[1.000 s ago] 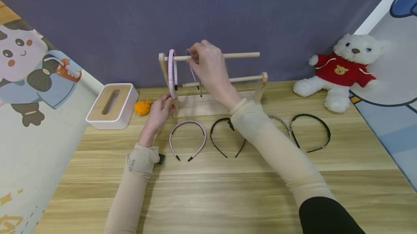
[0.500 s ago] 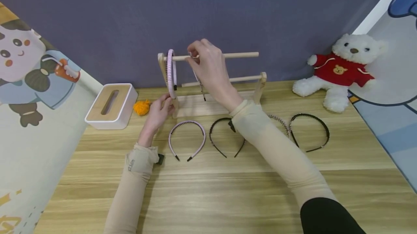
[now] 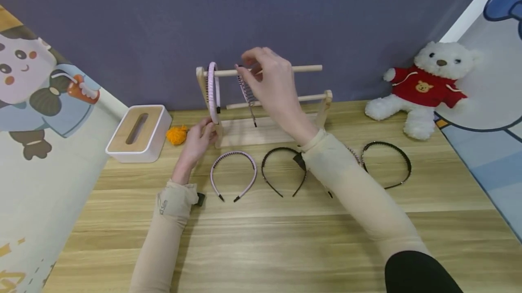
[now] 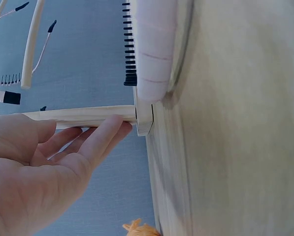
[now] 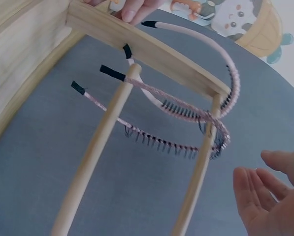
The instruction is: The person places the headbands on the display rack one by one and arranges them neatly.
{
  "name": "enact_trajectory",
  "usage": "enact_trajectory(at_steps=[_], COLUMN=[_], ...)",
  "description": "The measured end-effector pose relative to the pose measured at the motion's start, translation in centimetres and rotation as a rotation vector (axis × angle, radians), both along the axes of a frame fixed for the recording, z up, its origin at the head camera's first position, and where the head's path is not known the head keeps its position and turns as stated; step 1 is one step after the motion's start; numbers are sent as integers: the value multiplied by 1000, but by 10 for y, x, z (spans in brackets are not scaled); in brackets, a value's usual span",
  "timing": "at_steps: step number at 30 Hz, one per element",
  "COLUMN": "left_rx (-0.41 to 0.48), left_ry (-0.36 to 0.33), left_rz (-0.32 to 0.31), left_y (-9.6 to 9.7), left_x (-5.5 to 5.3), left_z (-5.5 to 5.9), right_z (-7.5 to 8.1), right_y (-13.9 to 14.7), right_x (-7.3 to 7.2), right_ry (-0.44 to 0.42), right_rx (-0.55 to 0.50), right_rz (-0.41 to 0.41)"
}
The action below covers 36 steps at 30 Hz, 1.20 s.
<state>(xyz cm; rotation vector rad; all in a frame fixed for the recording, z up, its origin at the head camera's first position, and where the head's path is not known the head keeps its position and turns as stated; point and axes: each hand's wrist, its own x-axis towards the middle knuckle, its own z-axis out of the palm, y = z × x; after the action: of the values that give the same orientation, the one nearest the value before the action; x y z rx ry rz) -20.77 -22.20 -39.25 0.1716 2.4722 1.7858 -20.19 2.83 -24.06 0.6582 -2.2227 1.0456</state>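
Observation:
My left hand (image 3: 197, 140) holds the left upright of a wooden headband rack (image 3: 261, 131); in the left wrist view its thumb and fingers (image 4: 105, 137) lie along the wood. From the rack's upper rod (image 3: 302, 69) hangs a thick pink padded headband (image 3: 212, 87) near the left upright. Right of it a thin pink toothed headband (image 3: 246, 90) hangs on the same rod, its ends sloping down past the lower rod. My right hand (image 3: 274, 82) is beside this thin headband, fingers loosely bent; the right wrist view shows the hand (image 5: 270, 196) apart from it, holding nothing.
Along the table in front lie a pink headband (image 3: 234, 153), a black headband with a bow (image 3: 281, 149), a beaded one (image 3: 354, 153) mostly under my right forearm, and a black one (image 3: 409, 166). A tissue box (image 3: 140, 134), an orange pompom (image 3: 176, 135) and a teddy bear (image 3: 424, 87) flank the rack.
My right hand has let go of the thin pink headband and drawn back a little to the right. The headband now hangs from the upper rod. My left hand has stayed on the rack.

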Motion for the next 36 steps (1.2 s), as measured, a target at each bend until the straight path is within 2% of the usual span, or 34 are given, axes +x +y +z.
enact_trajectory(at_steps=[7,16,36], left_rx=[-17,-30,-66], left_ry=[-1,0,35], left_rz=[7,12,23], left_y=[-1,0,2], left_x=[0,1,1], left_z=[0,1,1], right_z=[4,2,-21], right_y=[27,65,136], right_x=[14,31,50], right_ry=[-50,-42,-61], right_rx=[-54,-88,-24], right_rz=[-11,-52,-174])
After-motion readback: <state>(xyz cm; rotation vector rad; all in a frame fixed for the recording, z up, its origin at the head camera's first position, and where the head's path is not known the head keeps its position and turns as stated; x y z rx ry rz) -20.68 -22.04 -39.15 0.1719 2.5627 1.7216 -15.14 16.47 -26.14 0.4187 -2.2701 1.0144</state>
